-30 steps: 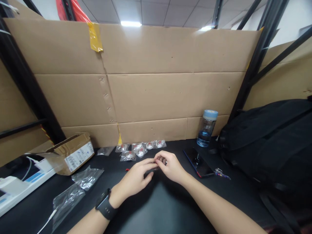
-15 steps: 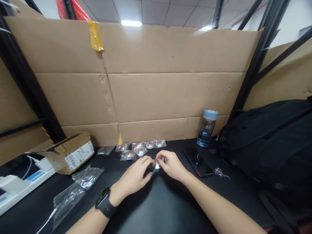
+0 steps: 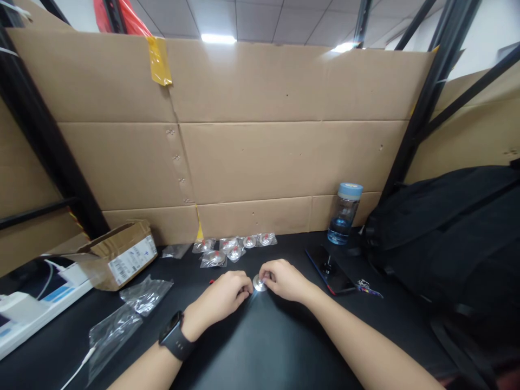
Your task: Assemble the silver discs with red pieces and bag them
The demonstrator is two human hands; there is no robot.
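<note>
Both my hands rest close together on the black table (image 3: 260,346). My left hand (image 3: 221,297), with a black watch on the wrist, has its fingers curled, the tips against a small shiny silver disc (image 3: 259,283). My right hand (image 3: 284,279) pinches the same disc from the right. The disc lies low, at or just above the table top. Several small clear bags with silver and red parts (image 3: 231,246) lie in a row just beyond my hands, along the cardboard wall.
A phone (image 3: 331,271) and keys (image 3: 368,288) lie right of my hands, a blue-capped water bottle (image 3: 344,214) behind them. A black backpack (image 3: 450,238) fills the right side. An open cardboard box (image 3: 116,254), empty plastic bags (image 3: 130,309) and a white power strip (image 3: 28,314) sit at left.
Both hands have lowered toward the table and curled tighter; the silver disc, hidden between the fingers a second ago, now shows between them.
</note>
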